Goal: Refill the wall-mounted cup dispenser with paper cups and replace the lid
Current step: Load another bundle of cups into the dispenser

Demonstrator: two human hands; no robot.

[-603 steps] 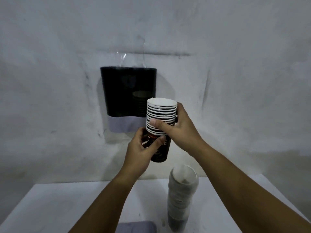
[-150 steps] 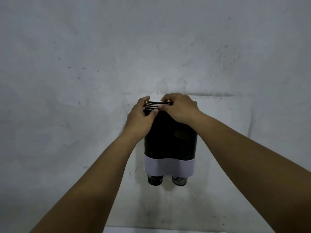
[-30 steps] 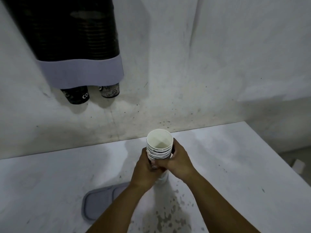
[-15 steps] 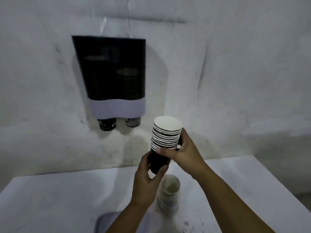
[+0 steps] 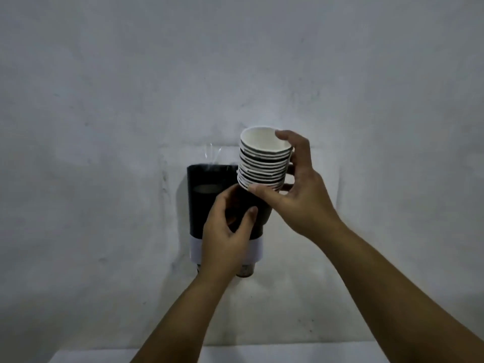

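Black cups (image 5: 264,163) with white rims; black, white-banded dispenser (image 5: 201,205).

Both forearms are reaching up and forward. The left hand (image 5: 225,231) is curling around the lower part of something dark, and the right hand (image 5: 296,195) is gripping higher — fingers spread, thumb in front.

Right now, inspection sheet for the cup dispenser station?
Surface: white table edge at the bottom, mostly out of view.
Job's things: stack of paper cups held in front of the wall dispenser; one cup bottom pokes out below; lid not seen.
Clutter: nothing seen.
Grippers: left hand grips the stack's base, right hand grips its rims.
Cables: nothing seen.
Surroundings: scuffed white wall.
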